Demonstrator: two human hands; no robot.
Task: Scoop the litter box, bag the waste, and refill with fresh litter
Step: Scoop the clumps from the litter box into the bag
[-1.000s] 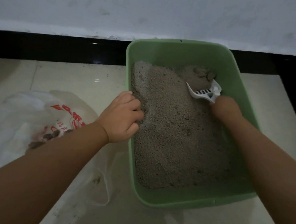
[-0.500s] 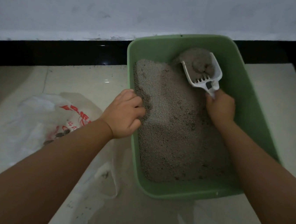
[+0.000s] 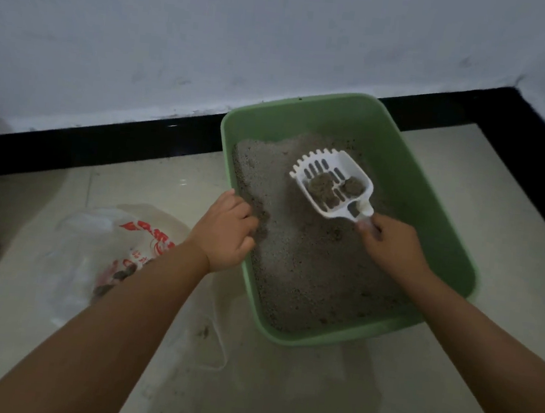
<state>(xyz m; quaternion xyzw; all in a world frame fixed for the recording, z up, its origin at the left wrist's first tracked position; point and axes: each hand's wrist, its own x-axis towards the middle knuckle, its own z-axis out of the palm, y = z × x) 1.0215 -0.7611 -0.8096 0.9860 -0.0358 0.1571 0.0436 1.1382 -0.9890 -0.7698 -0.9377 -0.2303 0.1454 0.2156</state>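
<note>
Forearms reach in from the near edge — left hand [image 3: 224, 231] grips the left rim of the litter box [image 3: 433, 203] on the floor. Right hand [image 3: 391, 244] holds the scoop [image 3: 330, 187] by its handle, now lifted clear of the litter [image 3: 307, 277], sifted, clumps [image 3: 322, 186] left inside.

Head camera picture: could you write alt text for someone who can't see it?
A person's right hand holds a white slotted scoop carrying dark clumps above the grey litter in a green litter box, while the left hand grips the box's left rim. A plastic bag with red print lies on the tiled floor to the left.
</note>
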